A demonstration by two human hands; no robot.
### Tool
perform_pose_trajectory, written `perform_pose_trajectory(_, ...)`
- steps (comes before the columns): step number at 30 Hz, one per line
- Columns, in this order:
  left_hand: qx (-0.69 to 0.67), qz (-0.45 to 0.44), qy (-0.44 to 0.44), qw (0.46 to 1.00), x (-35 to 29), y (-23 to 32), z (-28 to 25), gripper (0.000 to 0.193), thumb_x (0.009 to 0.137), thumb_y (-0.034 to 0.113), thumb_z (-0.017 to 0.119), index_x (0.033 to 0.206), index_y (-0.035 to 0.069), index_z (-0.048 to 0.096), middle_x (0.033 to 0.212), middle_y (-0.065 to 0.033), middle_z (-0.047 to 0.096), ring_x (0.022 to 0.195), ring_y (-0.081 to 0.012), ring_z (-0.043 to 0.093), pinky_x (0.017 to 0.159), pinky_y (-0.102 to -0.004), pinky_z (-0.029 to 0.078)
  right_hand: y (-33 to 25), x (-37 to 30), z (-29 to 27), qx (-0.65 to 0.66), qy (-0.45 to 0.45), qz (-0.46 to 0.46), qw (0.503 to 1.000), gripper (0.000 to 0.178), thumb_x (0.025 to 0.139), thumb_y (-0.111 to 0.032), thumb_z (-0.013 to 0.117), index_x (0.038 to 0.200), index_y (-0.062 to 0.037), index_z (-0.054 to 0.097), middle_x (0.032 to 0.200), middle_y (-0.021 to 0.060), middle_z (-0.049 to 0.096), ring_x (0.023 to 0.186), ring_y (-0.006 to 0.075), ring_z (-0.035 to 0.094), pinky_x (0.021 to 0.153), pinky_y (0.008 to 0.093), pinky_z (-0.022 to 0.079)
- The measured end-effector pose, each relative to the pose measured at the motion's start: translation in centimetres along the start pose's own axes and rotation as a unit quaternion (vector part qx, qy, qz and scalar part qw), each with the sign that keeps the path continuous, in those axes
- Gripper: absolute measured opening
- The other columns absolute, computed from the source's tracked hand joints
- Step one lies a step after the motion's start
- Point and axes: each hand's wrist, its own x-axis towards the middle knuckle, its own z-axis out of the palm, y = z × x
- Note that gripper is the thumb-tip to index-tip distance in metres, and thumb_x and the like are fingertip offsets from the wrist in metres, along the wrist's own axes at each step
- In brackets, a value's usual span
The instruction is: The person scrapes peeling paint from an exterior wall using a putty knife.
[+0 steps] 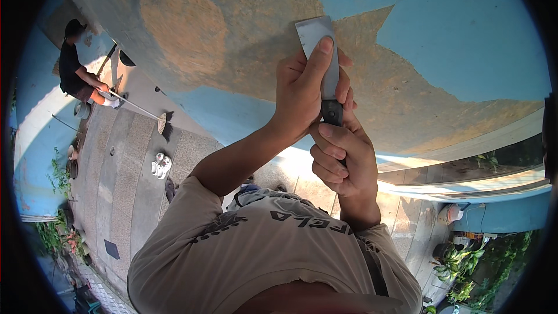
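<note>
The putty knife (331, 90) lies in both hands, in front of a wall (459, 29) where blue paint borders a bare grey-brown patch (256, 35). The right grip (347, 154) is clenched around its black handle, fingers curled over most of it, with the dark end showing just below them. The left grip (302, 90) grasps the metal blade higher up: the thumb presses flat along its face, while the fingers come round from behind and show past its right edge. The blade points up and slightly left, its broad edge over the patch; whether it touches the wall cannot be told. The left thumb and fingers cover part of the blade, and the right fingers hide much of the handle. Below the hands, the wearer's pale T-shirt (279, 256) fills the lower middle. To the right, a ledge (465, 177) runs along the wall's lower side, with a white bucket (452, 213) and leafy plants (462, 264) beyond it. Well apart at the left, a co-worker in dark clothes (71, 72) holds a long-handled broom (161, 122) over the paved floor (125, 168), where a white container (160, 166) and a dark flat square (112, 249) lie.
</note>
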Motion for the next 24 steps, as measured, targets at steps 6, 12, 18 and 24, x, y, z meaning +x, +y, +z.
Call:
perform_pose_trajectory(6,0.005,-0.012,-0.006,1.0,-0.3,-0.4,-0.2,0.045,0.1,0.042,0.05,0.089,0.0,0.06,0.054,-0.0061,0.054,0.047,-0.0147,0.057,0.047,-0.0319,0.052,0.4,-0.4,0.2,0.002,0.017,0.003,1.0,0.013,0.095,-0.001,0.048,0.103,-0.0103,0.051,0.059,-0.0016,0.036,0.037,0.005,0.031,0.031,0.02,0.024)
perform_pose_trajectory(12,-0.002,-0.033,0.002,0.999,-0.3,0.0,0.4,0.044,0.101,0.041,0.05,0.09,-0.001,0.059,0.054,-0.0062,0.054,0.046,-0.0153,0.056,0.048,-0.033,0.052,0.0,-0.3,-0.4,0.014,-0.015,0.011,1.0,0.014,0.095,0.0,0.049,0.104,-0.01,0.052,0.059,-0.0019,0.036,0.037,0.005,0.031,0.031,0.0201,0.023)
perform_pose_trajectory(18,-0.006,-0.026,-0.01,1.0,-0.3,0.0,0.0,0.045,0.101,0.041,0.05,0.088,0.0,0.059,0.054,-0.0064,0.053,0.046,-0.0154,0.056,0.048,-0.0332,0.052,0.1,0.0,-0.4,-0.014,0.007,0.007,1.0,0.011,0.094,0.001,0.048,0.096,-0.0084,0.052,0.059,-0.0017,0.038,0.037,0.0048,0.031,0.031,0.02,0.023)
perform_pose_trajectory(24,0.006,-0.019,-0.007,1.0,-0.9,-0.3,-0.1,0.041,0.1,0.043,0.05,0.092,0.004,0.058,0.051,-0.0048,0.05,0.043,-0.0173,0.055,0.047,-0.0351,0.05,-0.1,-0.5,-1.0,0.034,-0.025,0.046,0.998,0.013,0.094,0.001,0.048,0.101,-0.0088,0.052,0.058,-0.0018,0.037,0.036,0.0047,0.031,0.03,0.0199,0.023)
